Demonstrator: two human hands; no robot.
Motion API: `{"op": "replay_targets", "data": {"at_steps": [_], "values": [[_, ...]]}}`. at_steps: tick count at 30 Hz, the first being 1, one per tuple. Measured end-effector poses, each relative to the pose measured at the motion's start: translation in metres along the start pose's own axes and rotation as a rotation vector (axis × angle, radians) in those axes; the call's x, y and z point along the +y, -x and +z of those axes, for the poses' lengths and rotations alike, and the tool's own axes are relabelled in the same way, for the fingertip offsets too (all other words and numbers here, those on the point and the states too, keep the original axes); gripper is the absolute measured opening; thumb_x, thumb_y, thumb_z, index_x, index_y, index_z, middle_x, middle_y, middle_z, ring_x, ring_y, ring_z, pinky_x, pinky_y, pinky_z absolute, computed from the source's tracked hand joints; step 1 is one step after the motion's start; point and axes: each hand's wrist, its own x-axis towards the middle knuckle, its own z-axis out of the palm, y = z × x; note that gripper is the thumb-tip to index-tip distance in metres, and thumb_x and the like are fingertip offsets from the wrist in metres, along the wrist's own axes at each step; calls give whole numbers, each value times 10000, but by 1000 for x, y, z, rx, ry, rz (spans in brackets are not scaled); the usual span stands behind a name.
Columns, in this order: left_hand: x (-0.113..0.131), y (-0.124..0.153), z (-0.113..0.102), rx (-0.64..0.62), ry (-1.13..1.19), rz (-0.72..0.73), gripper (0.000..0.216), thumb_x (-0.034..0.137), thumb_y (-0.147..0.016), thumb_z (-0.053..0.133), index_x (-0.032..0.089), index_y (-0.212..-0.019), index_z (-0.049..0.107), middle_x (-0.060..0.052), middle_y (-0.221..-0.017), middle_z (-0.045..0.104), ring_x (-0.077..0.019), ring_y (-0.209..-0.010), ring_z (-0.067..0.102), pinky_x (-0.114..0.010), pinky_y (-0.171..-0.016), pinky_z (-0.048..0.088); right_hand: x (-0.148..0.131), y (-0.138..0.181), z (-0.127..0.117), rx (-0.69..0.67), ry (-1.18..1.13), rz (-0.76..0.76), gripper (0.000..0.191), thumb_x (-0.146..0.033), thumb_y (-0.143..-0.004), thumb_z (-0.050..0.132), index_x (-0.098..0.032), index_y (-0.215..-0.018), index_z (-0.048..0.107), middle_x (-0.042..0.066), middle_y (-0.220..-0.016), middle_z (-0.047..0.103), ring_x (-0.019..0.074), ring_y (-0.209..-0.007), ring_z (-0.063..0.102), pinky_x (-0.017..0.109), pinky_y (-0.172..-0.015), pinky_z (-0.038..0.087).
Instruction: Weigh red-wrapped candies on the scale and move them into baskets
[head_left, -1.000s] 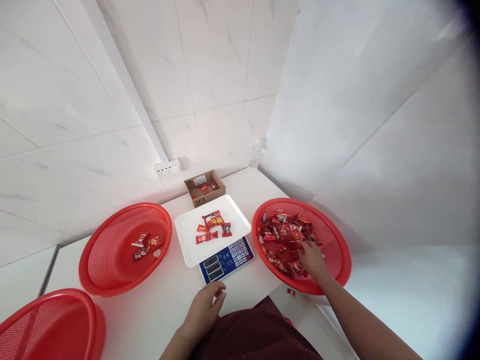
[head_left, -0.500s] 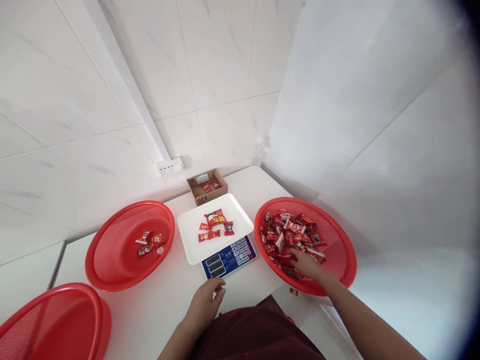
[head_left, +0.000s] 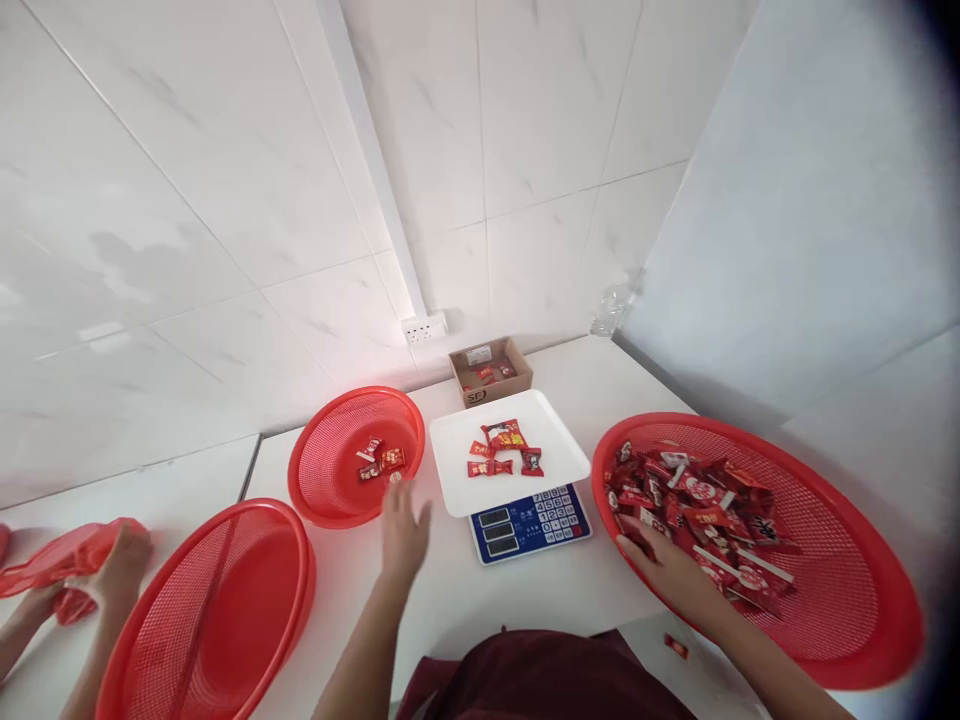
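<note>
My left hand (head_left: 403,528) is raised over the white counter with its fingers spread, just right of a red mesh basket (head_left: 330,490) holding a few red candy packets (head_left: 379,459). My right hand (head_left: 670,572) lies in the big red basket (head_left: 840,620) at the right, fingers on the heap of red candy packets (head_left: 701,510); I cannot see whether it grips one. Between the baskets stands a blue scale (head_left: 531,522) with a white tray (head_left: 457,480) carrying several candy packets (head_left: 504,450).
A small cardboard box (head_left: 490,369) with candies sits behind the scale near a wall socket (head_left: 424,327). Stacked red baskets (head_left: 210,620) stand at the lower left. Another person's hands (head_left: 112,570) hold a red bag (head_left: 52,565) at the far left. One candy (head_left: 676,647) lies below the counter edge.
The view swung left and closer. My left hand rose from the counter edge and spread toward the left basket. My right hand slid to the near left part of the candy heap.
</note>
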Motion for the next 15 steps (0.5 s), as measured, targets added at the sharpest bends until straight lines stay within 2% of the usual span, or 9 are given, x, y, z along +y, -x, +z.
{"op": "replay_targets", "data": {"at_steps": [2,4,6,8,9,11,13,15], "values": [[-25,-23,-23,125,-167,-152,510,411,-849,414,137,-1278,441,-188,-1369,401,-323,-1333,258,-529,-1057,239,-3,3,6,-21,35,-12,600,-547,-768,390,-184,-1228,519,106,-1291,552,276,-1211,480,392,-1004,374],[-50,-39,-47,163,-303,-350,659,498,-824,424,127,-1360,327,-212,-1439,288,-362,-1359,170,-574,-1056,185,-5,4,9,-28,61,-10,615,-552,-770,371,-170,-1228,520,114,-1307,535,278,-1228,463,401,-1021,355],[-78,-47,-65,158,-377,-535,790,558,-782,448,129,-1406,224,-235,-1475,185,-399,-1364,111,-612,-1035,173,-6,4,9,-42,74,-4,630,-558,-773,355,-159,-1233,515,118,-1312,528,277,-1233,457,402,-1027,347],[-106,-47,-75,102,-400,-695,895,587,-729,498,140,-1425,156,-271,-1479,121,-447,-1339,159,-645,-973,239,-7,4,8,-49,78,4,650,-566,-772,342,-144,-1236,513,121,-1311,529,275,-1234,456,394,-1033,341],[-120,-46,-77,64,-393,-770,947,610,-705,507,129,-1429,132,-299,-1462,143,-471,-1309,224,-652,-928,288,-8,4,7,-52,78,10,659,-572,-771,339,-139,-1236,514,121,-1311,529,276,-1233,458,389,-1035,339],[-146,-43,-80,-8,-366,-881,1023,626,-691,492,35,-1418,82,-361,-1365,305,-478,-1195,408,-605,-825,406,-8,4,7,-50,79,24,675,-584,-765,338,-134,-1236,517,119,-1314,526,279,-1231,458,385,-1038,335],[-166,-42,-84,-71,-341,-874,992,555,-715,480,-76,-1378,96,-354,-1171,515,-416,-999,582,-495,-703,495,-8,4,7,-46,74,29,676,-590,-758,345,-139,-1228,526,115,-1303,538,282,-1227,463,386,-1036,337],[-180,-43,-90,-102,-348,-779,870,451,-723,488,-104,-1331,204,-285,-980,630,-353,-804,651,-419,-596,512,-8,4,7,-38,61,29,659,-593,-751,363,-154,-1207,546,107,-1279,561,285,-1207,483,390,-1024,351]]}}
